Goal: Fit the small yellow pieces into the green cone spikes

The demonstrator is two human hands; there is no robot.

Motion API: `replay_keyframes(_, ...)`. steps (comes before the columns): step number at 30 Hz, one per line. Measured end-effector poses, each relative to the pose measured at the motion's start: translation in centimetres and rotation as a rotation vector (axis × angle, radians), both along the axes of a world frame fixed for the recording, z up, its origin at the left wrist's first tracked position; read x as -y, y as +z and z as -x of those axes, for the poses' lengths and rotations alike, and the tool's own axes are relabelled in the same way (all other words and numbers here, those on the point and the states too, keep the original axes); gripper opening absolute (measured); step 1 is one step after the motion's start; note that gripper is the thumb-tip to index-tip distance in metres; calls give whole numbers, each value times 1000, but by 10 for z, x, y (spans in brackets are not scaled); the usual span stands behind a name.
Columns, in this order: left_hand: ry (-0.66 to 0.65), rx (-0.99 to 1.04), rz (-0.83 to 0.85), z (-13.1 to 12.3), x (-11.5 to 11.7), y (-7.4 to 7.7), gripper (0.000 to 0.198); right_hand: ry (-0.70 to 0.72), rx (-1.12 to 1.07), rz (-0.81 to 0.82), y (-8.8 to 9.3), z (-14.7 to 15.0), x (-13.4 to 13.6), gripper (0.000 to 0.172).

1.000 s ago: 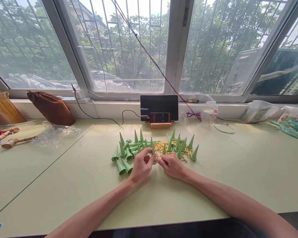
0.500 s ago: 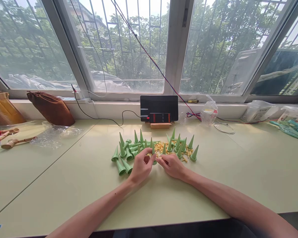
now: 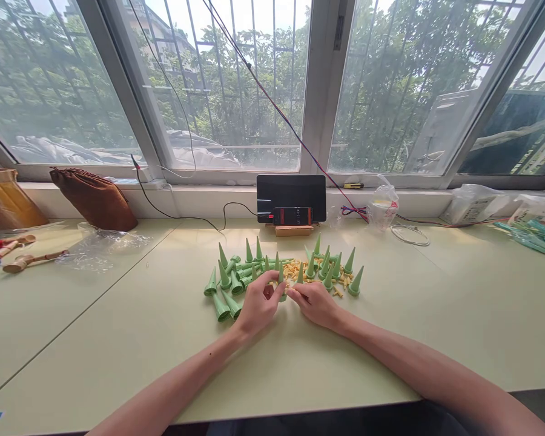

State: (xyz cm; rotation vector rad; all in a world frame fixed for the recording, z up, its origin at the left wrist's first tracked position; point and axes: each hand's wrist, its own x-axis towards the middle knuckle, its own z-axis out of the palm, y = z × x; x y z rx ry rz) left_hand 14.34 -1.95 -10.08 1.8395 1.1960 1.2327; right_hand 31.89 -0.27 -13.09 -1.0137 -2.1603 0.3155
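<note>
My left hand [image 3: 262,301] is closed, thumb and fingers around an upright green plastic cone [image 3: 280,277] with a pointed top. Close by on the right, my right hand [image 3: 317,303] pinches near the base of that cone. Whatever its fingertips hold is too small and covered to make out. Behind the hands lies a pile of small yellow peg-like pieces [image 3: 294,268]. Several more green cones [image 3: 355,282] stand on the right among these pieces. To the left, other green cones [image 3: 221,307] lie on their sides, showing hollow bases, beside some standing ones.
A phone [image 3: 293,215] leans on a small brown stand [image 3: 294,231] before a dark tablet [image 3: 291,191]. Wooden toys [image 3: 34,259], crumpled clear plastic [image 3: 102,247] and a brown pouch [image 3: 93,200] lie left. Plastic bags [image 3: 472,204] and a white cable [image 3: 411,235] lie right.
Both hands stay in almost the same place, with the left still around the cone. My right fingertips have shifted very slightly right.
</note>
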Motion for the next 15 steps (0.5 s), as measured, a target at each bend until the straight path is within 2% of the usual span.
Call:
replay_keyframes(8,-40,-50,-9,3,1,2,31,-10,-59,18,-2,-1,-2,54)
replay_keyframes(11,-73,-16,32,2,2,3,36,-10,-71,27,-4,-1,-3,56)
replay_keyframes(15,-156,77,80,1,1,3,33,-15,-71,42,-3,-2,-2,57)
